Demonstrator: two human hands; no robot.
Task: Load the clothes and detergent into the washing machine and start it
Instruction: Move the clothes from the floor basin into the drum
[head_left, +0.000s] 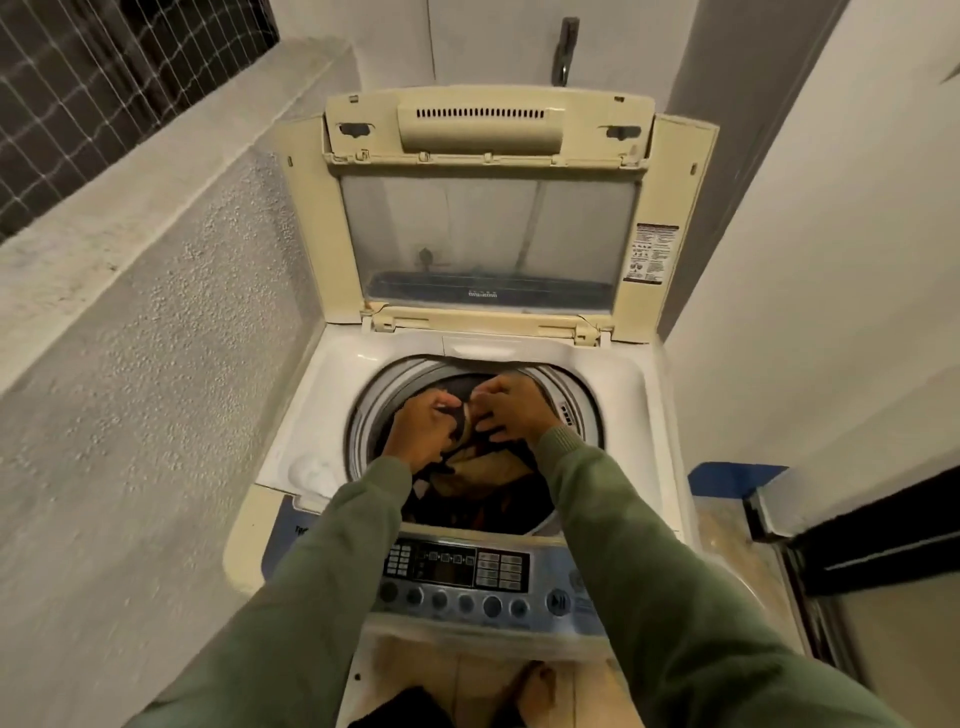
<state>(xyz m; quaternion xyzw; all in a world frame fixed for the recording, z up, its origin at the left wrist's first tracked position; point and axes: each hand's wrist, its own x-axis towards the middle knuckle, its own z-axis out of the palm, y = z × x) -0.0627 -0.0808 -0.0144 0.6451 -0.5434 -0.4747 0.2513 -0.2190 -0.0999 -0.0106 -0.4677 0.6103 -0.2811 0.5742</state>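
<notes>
A cream top-loading washing machine (639, 415) stands in front of me with its lid (488, 218) folded up and back. Dark and tan clothes (488, 473) fill the round drum (384, 384). Both my hands reach into the drum over the pile. My left hand (421, 428) grips dark cloth with curled fingers. My right hand (511, 408) pinches the same bunch of fabric beside it. The control panel (467, 577) with buttons and a display lies at the near edge, between my green sleeves. No detergent container is in view.
A rough concrete parapet (156, 291) runs close along the left, with netting (104, 78) above it. A white wall (831, 260) closes the right side. A dark door frame (852, 530) stands at the lower right. My bare foot (535, 691) is on the tiled floor below the machine.
</notes>
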